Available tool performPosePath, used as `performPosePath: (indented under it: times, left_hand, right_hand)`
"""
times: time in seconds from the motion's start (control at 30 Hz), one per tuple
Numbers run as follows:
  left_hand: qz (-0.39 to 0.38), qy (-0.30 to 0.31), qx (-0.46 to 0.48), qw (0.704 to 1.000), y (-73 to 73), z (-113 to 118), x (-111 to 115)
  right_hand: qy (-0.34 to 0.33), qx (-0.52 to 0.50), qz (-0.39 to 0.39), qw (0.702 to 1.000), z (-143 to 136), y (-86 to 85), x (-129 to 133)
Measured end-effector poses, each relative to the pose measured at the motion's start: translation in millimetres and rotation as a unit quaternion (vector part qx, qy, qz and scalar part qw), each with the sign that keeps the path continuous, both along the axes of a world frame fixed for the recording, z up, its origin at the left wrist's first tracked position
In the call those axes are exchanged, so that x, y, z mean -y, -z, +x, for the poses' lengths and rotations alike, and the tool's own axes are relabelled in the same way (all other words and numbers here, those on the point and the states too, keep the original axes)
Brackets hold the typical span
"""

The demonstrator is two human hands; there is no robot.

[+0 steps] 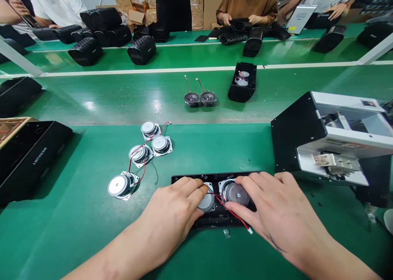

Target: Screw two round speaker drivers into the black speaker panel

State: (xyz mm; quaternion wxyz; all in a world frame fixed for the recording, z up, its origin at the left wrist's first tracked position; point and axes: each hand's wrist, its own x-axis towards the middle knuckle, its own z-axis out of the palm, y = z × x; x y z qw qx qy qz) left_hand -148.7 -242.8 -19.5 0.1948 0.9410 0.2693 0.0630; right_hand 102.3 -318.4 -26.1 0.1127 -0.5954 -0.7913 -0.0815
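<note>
Both hands, left hand (172, 214) and right hand (276, 210), pressed fingers spread on two round silver speaker drivers (238, 193) (red-wired) seated in a black panel (215, 220)

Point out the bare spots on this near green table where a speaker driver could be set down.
Bare green lies between the loose drivers and the black panel under the left hand and right hand, and along the near edge left of the forearms. It is crowded rightward by the grey machine.

Both forearms bare, no sleeves, no gloves, no rings. Left hand (172, 214) unmarked; right hand (276, 210) has small dark tattoo near wrist.
</note>
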Motion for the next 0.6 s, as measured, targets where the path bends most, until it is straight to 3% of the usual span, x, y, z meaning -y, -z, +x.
performPosePath:
  times: [0.27, 0.6]
  left_hand:
    - [-0.009, -0.004, 0.035, 0.999, 4.5, -2.0, -1.9]
    - [0.001, -0.014, 0.07, 0.997, 7.1, 0.1, -1.6]
  right_hand:
    - [-0.105, -0.005, -0.069, 0.992, 21.6, -4.4, -5.5]
    - [-0.112, -0.001, -0.075, 0.991, 24.7, -9.8, -11.7]
